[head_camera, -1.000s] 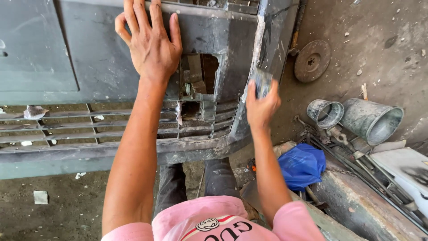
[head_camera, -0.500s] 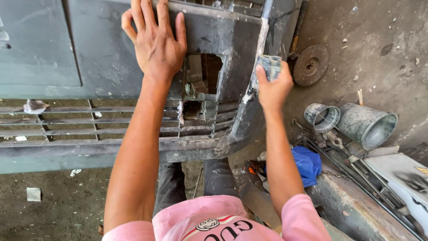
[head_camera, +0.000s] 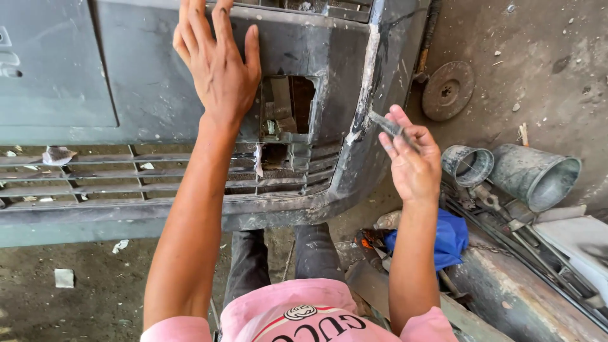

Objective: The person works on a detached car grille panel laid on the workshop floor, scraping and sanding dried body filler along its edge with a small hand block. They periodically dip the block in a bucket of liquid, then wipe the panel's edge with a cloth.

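1. My left hand (head_camera: pixel 218 63) is open, fingers spread, palm flat against the grey bumper panel (head_camera: pixel 145 95), upper middle of the frame.
2. My right hand (head_camera: pixel 411 158) is closed around a folded piece of grey sandpaper (head_camera: pixel 387 125), pinched between thumb and fingers, centre right of the frame.
3. The sandpaper's tip sits just beside the scuffed, whitish corner edge (head_camera: pixel 367 82) of the bumper; I cannot tell whether it touches.
4. A broken rectangular hole (head_camera: pixel 288 104) in the panel sits between my two hands, just right of my left wrist.
5. A slatted grille (head_camera: pixel 95 174) runs across the left and middle of the frame, below the panel, with scraps of debris on the slats.
6. Right side: two grey metal cans (head_camera: pixel 535 174) lie on their sides on the floor, a rusty round disc (head_camera: pixel 448 90) above them in the upper right.
7. A blue cloth (head_camera: pixel 451 237) lies lower right, just beside my right forearm.
8. My pink shirt (head_camera: pixel 304 313) fills the bottom centre.
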